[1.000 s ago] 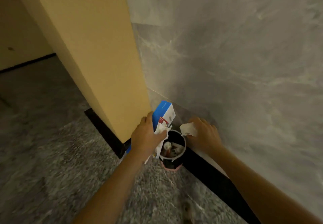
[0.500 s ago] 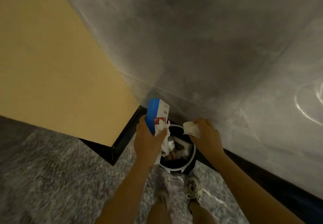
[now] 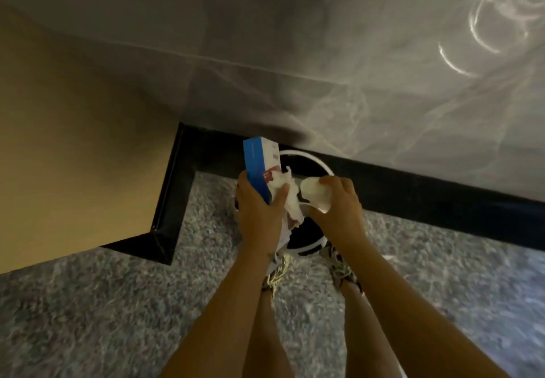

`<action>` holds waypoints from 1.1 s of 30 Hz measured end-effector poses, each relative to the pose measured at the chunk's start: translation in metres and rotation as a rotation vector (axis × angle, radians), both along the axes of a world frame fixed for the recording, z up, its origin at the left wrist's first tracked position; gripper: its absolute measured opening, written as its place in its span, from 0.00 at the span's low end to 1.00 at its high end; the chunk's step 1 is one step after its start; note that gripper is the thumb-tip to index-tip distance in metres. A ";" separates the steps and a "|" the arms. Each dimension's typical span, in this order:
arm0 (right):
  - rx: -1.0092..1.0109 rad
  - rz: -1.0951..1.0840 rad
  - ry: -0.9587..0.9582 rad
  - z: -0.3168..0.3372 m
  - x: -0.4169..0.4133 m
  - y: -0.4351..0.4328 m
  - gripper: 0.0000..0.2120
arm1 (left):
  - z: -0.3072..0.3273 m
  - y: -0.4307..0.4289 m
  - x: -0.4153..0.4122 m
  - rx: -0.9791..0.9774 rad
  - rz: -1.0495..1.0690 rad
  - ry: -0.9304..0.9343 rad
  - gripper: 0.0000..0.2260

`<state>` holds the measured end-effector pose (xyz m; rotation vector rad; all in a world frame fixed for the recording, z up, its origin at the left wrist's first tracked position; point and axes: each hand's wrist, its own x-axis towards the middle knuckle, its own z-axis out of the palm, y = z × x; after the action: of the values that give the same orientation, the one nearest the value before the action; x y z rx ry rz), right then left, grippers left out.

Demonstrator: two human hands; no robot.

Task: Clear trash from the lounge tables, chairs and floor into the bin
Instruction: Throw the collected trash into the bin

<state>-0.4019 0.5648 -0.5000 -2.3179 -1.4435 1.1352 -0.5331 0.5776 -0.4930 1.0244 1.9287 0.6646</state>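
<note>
A small round bin [image 3: 312, 161] with a white rim and dark inside stands on the floor against the black skirting. My left hand [image 3: 259, 212] grips a blue and white carton [image 3: 258, 162] together with crumpled white tissue [image 3: 290, 197], held over the bin's left side. My right hand [image 3: 339, 209] holds a crushed white paper cup [image 3: 314, 193] above the bin's opening. Both hands hide most of the bin's inside.
A grey marble wall [image 3: 354, 68] rises behind the bin, and a yellow pillar [image 3: 73, 141] juts out at left, both edged with black skirting [image 3: 427, 200]. Speckled grey floor [image 3: 118, 318] spreads below. My two shoes [image 3: 339, 265] stand just in front of the bin.
The view has tilted down and moved closer, so I am now right over the bin. Both hands still hold their trash and have come in above the bin's opening.
</note>
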 end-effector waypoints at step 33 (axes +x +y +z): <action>0.638 -0.881 -0.494 0.383 0.232 -0.179 0.26 | 0.382 -0.020 0.294 0.849 -1.634 -0.091 0.23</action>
<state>-0.1696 0.3860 -0.1175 -2.3457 -0.5543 -0.1286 -0.2391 0.5580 -0.1109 2.4488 0.1653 0.4310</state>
